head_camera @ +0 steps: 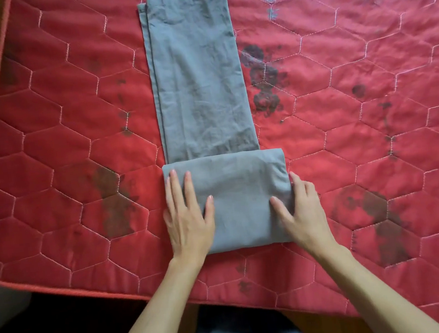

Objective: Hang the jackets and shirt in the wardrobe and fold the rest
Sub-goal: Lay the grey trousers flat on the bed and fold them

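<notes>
The grey trousers (199, 87) lie lengthwise on the red mattress (49, 157), with the near end folded over into a thick pad. To do this well: keep the edges square, press the air out and carry the fold evenly up the leg. The left hand (187, 218) lies flat, grip spread. The right hand (301, 212) pinches the fold's right edge, thumb on top.

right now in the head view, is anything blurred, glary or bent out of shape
Head view: grey garment, left hand and right hand all sharp; light soft and even, no glare on the mattress; wide-angle lens bows its left edge; floor below lies in deep shadow.
</notes>
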`<control>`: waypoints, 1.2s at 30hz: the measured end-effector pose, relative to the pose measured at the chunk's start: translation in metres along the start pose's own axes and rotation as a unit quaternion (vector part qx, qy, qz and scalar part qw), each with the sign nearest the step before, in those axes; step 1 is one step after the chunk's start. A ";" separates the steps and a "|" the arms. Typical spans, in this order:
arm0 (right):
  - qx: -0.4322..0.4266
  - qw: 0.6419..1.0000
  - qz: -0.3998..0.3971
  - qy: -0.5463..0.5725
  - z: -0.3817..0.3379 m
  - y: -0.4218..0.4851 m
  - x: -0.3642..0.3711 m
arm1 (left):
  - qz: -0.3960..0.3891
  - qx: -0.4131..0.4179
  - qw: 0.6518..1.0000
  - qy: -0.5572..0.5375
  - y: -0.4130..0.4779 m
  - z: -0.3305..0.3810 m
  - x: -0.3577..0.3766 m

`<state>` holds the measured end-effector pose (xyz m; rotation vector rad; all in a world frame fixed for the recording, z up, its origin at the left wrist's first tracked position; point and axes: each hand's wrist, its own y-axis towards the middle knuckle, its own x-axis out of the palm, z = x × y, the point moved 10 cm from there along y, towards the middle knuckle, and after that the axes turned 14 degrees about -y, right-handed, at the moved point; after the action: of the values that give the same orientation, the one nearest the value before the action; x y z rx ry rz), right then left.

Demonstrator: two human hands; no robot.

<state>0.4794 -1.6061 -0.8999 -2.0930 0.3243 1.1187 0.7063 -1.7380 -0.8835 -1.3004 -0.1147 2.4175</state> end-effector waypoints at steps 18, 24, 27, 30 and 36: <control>0.183 0.966 -0.144 0.109 -0.029 -0.029 -0.068 | -0.101 -0.238 0.915 -0.309 0.013 -0.051 -0.094; 0.152 0.951 -0.013 0.270 -0.064 0.036 -0.131 | -0.101 -0.184 0.893 -0.397 0.090 -0.019 -0.117; 0.131 0.941 0.018 0.312 -0.083 0.080 -0.138 | -0.085 -0.190 0.915 -0.346 0.133 -0.014 -0.114; 0.107 0.945 0.012 0.309 -0.096 0.123 -0.129 | -0.066 -0.174 0.954 -0.235 0.169 -0.010 -0.109; 0.071 0.995 -0.052 0.055 -0.107 0.161 -0.082 | -0.091 -0.215 0.954 -0.189 0.192 -0.017 -0.063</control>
<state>0.4129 -1.8040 -0.8744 -2.0244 0.3331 0.8944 0.6940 -1.9397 -0.8924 -0.9100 -0.8691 2.5298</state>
